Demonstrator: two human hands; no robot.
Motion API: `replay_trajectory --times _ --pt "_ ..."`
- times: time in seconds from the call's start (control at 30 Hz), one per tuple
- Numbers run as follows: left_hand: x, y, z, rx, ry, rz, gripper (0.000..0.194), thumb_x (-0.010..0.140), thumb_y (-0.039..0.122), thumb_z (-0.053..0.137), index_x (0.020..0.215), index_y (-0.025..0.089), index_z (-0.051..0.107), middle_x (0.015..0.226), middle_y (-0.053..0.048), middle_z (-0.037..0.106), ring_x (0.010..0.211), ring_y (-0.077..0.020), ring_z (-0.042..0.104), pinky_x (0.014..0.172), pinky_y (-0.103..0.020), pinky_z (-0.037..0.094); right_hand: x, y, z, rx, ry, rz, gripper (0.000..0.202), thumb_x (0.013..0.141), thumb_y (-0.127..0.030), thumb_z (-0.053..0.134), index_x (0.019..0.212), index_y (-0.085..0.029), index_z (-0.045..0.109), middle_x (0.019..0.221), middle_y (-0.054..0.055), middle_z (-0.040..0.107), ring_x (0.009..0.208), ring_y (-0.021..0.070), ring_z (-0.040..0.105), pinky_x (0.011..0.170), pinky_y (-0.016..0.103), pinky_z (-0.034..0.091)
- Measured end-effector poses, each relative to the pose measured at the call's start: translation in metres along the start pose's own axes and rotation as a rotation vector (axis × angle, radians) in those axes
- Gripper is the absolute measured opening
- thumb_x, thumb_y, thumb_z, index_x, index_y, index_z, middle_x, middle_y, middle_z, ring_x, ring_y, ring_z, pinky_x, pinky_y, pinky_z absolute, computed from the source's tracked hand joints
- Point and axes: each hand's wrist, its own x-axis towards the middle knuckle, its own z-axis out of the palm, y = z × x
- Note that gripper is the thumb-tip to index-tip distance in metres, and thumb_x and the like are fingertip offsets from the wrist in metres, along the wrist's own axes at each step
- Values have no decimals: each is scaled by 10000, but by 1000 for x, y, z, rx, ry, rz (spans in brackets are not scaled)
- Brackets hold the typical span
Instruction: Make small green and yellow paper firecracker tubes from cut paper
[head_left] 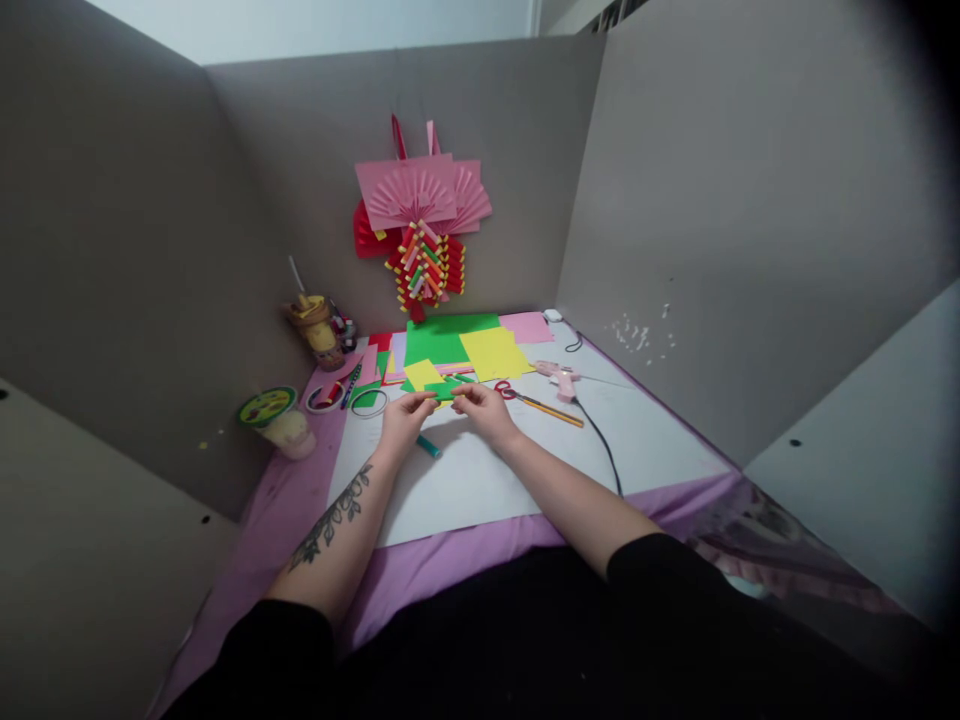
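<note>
My left hand (409, 418) and my right hand (484, 412) meet over the middle of the white work surface (480, 490). Between their pinched fingertips is a small green paper piece (445, 392), partly hidden by the fingers. Just below my left hand lies a teal tube-shaped item (429, 447). Beyond the fingers sits a small yellow paper piece (424, 375), in front of larger green paper (439, 340) and yellow paper (495, 354). To the right of my right hand are red-handled scissors (506, 390) and a long orange stick-like item (555, 412).
A pink glue gun (561, 380) with a black cord (604, 440) lies at right. On the left stand a lidded cup (289, 430), a tape-like ring (370, 403) and a brown holder (316, 325). Pink paper fans (416, 192) hang on the grey panel (300, 150).
</note>
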Motion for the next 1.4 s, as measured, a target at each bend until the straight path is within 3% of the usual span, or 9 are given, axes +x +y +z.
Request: replay_trajectory --times 0.33,0.6,0.9,1.17,1.4 --pt "-4 2 10 -232 43 -86 351 626 421 790 781 130 670 702 -51 704 729 -194 696 700 -286 519 0 3 4 41 64 -67 240 644 -355 739 817 -198 684 738 15 682 681 160 620 704 314 507" --pt "-6 6 15 -302 50 -126 409 571 438 816 728 146 575 615 -15 669 629 -170 681 629 -264 512 1 4 4 64 58 -47 308 629 -424 753 807 -190 661 680 7 676 644 157 634 650 300 520" --pt "-6 11 13 -353 39 -169 428 522 420 843 695 149 560 594 0 654 590 -153 662 616 -264 501 6 5 -6 84 -102 -18 342 593 -392 809 869 -219 706 777 11 704 737 173 660 719 321 530" --pt "-6 8 12 -322 -3 -79 401 581 428 818 744 144 587 675 -40 694 681 -175 679 649 -270 499 4 3 -6 106 -26 14 353 607 -445 792 844 -197 709 775 24 709 758 181 671 727 338 544" --pt "-9 4 16 -247 74 -26 348 642 405 782 733 145 569 618 -12 647 650 -164 668 627 -254 495 1 0 1 132 31 16 330 590 -420 794 773 -187 649 725 5 686 707 166 671 693 319 552"
